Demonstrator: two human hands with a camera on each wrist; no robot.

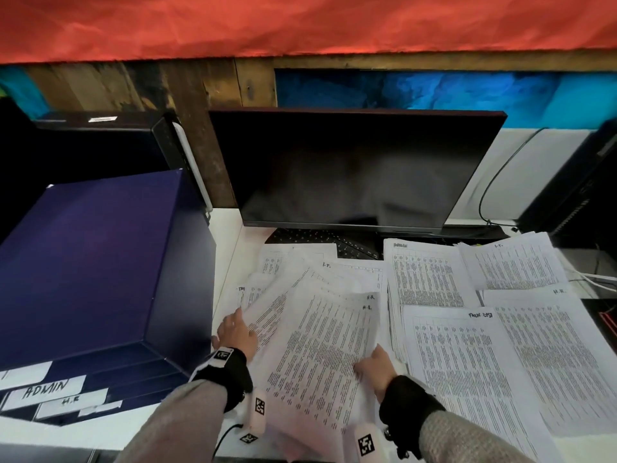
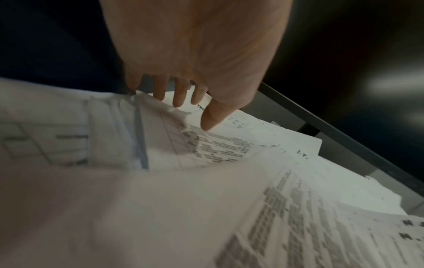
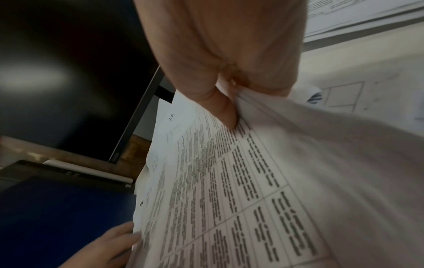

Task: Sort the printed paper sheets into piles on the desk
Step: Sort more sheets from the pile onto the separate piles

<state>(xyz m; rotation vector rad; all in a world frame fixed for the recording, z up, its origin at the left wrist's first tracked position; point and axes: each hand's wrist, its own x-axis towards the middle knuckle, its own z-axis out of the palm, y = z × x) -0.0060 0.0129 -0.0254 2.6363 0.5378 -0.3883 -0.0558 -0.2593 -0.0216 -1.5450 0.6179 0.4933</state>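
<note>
Unsorted sheets (image 1: 310, 315) lie fanned in a loose heap on the desk (image 1: 230, 255), front and centre, between my two hands; their long axes run roughly away from me, toward the monitor (image 1: 350, 172). My right hand (image 1: 375, 365) is on the heap's near right edge, thumb on top and fingers curled beneath, pinching a lifted sheaf whose top sheet is marked "H.R." at its far corner. My left hand (image 1: 235, 332) lies at the heap's left edge, fingers reaching out straight and flat onto the lower sheets, thumb tip pressing one, nothing gripped. The sorted piles sit to the right: the Admin pile (image 1: 427, 275) and I.T. pile (image 1: 514, 262) farther back, the H.R. pile (image 1: 561, 355) at the near right. I judge the coming move goes rightward, so the right hand, already nearer and holding, should carry while the left pins the rest. Right forearm angles inward from the lower right; the left comes in from low centre beside the blue file box (image 1: 93, 262).
</note>
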